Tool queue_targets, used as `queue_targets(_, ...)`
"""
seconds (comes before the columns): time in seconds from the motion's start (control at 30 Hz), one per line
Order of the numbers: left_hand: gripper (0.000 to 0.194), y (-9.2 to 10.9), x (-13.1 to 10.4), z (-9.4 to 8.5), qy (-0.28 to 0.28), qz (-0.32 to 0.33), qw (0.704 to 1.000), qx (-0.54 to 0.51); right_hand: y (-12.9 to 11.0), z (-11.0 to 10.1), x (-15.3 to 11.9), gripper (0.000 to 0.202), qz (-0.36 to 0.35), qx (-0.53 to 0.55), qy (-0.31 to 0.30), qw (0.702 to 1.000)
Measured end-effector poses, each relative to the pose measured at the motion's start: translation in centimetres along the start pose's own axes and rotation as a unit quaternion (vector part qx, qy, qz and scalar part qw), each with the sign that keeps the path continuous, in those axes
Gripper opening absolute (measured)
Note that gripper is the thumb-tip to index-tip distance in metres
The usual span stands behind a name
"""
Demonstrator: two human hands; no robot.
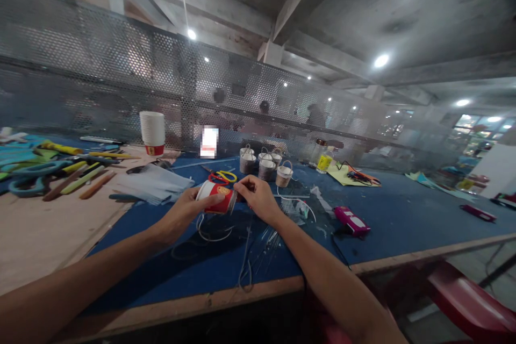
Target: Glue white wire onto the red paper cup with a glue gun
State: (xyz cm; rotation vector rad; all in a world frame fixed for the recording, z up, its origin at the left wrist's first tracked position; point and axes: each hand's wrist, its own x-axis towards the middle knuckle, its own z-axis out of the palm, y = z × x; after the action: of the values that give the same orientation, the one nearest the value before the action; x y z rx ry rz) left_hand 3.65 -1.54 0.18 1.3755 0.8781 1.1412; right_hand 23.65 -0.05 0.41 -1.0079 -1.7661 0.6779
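Observation:
A red-and-white paper cup (pixel 217 197) lies tilted sideways in my left hand (pixel 186 208), whose fingers are wrapped round it. Thin grey cord (pixel 233 202) circles the cup's right end. At that end my right hand (pixel 257 199) is closed in a pinch, apparently on the cord; its fingertips partly hide the grip. A loose length of cord (pixel 246 269) trails over the blue tabletop below. White cord (pixel 209 237) curls under the cup. Just behind the cup lie scissors (pixel 228 176) with yellow and red handles.
Several small handled cups (pixel 266 166) wrapped in cord stand behind my hands. A paper cup stack (pixel 152 131) is at back left, near pens and blue-handled scissors (pixel 38 176). A purple glue gun-like item (pixel 351 221) lies right. Perforated metal panels (pixel 169 80) border the table's back.

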Motion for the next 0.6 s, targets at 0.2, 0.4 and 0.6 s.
queue_targets(0.2, 0.029, -0.23, 0.06, -0.23, -0.005, 0.003, 1.000, 0.002, -0.31, -0.07, -0.09, 0.025, -0.012, -0.003, 0.005, 1.000)
queue_targets(0.4, 0.027, -0.29, 0.10, -0.32, 0.006, 0.010, 1.000, 0.024, -0.04, -0.06, -0.05, 0.025, -0.025, -0.010, 0.008, 1.000)
queue_targets(0.6, 0.024, -0.31, 0.05, -0.40, 0.004, 0.017, 1.000, 0.025, -0.23, -0.18, -0.14, 0.025, -0.024, -0.017, -0.002, 1.000)
